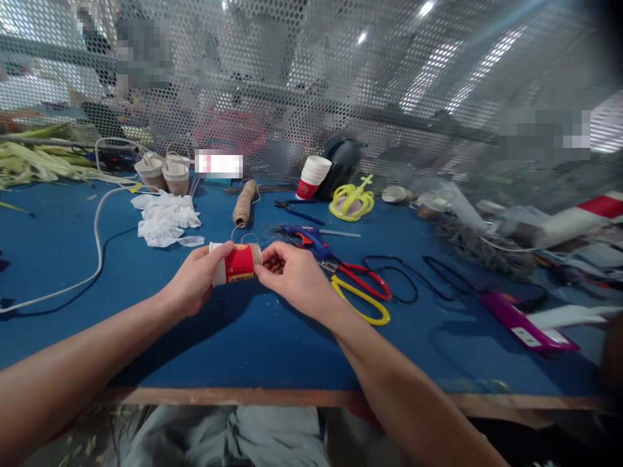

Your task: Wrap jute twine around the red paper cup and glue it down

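Observation:
A red and white paper cup [240, 263] lies sideways in the air above the blue table, with twine wound round its right end. My left hand [197, 279] is wrapped round the cup's left end. At the twine-wound end, the fingers of my right hand [287, 272] are pinched against the cup's edge. A thin strand loops up behind the cup toward a roll of twine [244, 204]. To the right of my right hand lie a blue glue gun [311, 240] and scissors [363, 301] with red and yellow handles.
White gloves [168, 217] and two twine-wrapped cups [175, 176] are at the back left. Stacked cups [313, 176], pliers [302, 211] and a yellow crown-shaped piece [351, 202] stand or lie further back. A purple power strip [525, 324] and black cables are at the right.

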The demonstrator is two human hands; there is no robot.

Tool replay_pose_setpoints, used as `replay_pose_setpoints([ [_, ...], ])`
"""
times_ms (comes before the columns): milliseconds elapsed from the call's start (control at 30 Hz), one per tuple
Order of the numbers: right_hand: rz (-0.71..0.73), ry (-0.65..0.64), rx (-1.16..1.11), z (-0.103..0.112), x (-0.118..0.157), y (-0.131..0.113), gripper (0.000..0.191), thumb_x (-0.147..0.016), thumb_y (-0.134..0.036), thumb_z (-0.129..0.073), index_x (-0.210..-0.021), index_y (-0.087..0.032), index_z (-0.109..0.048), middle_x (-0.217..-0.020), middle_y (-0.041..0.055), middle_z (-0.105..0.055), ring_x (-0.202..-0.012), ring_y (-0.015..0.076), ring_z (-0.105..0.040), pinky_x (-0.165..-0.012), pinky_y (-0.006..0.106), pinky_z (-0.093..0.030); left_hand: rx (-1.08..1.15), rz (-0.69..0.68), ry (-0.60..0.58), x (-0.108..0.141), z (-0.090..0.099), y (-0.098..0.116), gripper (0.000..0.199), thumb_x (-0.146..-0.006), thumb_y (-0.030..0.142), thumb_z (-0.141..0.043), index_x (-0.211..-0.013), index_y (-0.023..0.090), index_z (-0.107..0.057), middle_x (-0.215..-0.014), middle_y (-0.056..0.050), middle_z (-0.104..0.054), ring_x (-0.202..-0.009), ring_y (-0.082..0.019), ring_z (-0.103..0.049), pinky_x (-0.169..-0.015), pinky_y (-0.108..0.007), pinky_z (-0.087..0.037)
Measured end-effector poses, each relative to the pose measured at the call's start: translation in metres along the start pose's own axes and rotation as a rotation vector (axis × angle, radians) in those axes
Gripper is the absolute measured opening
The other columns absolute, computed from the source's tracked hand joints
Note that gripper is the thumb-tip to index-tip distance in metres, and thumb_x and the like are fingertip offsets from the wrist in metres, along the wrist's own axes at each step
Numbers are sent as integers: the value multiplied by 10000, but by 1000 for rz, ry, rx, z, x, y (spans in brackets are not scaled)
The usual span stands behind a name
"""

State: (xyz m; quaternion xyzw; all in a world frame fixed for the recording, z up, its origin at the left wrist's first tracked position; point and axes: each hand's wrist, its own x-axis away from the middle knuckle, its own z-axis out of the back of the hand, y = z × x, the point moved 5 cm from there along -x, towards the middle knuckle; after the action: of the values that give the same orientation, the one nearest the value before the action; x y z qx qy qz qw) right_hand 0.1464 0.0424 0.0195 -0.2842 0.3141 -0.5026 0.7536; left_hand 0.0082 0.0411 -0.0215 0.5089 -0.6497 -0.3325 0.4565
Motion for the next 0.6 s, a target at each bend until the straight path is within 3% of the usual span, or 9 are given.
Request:
replay_pose_setpoints([
  [167,41,31,15,4,1,-4,56,-688,-197,-559,-674,-183,-507,-585,-15,-550,-520,103,-505,-517,232,-416,38,11,-81,-1,-2,3,289,-676,360,-658,-764,86,-673,-656,-58,-674,-553,-120,-572,-530,-205,-413],
  [333,126,53,54,5,3,-8,58,-693,-182,-554,-682,-187,-498,-597,-15,-547,-524,104,-501,-544,236,-417,110,185,-181,-3,-5,7,276,-783,330,-554,-824,93,-690,-724,-85,-689,-583,-135,-602,-552,-215,-466],
  [467,243,74,155,4,5,-15,81,-690,-167,-555,-684,-191,-478,-645,2,-560,-588,121,-517,-601,251,-418,162,254,-157,-6,-2,11,263,-819,269,-504,-741,90,-681,-652,-80,-677,-532,-139,-596,-526,-234,-485],
  [600,321,23,210,5,7,-21,106,-697,-183,-567,-676,-191,-464,-675,6,-561,-608,122,-507,-605,254,-404,138,193,-149,-8,1,12,223,-784,257,-554,-687,86,-659,-594,-62,-655,-488,-122,-572,-477,-212,-462],
])
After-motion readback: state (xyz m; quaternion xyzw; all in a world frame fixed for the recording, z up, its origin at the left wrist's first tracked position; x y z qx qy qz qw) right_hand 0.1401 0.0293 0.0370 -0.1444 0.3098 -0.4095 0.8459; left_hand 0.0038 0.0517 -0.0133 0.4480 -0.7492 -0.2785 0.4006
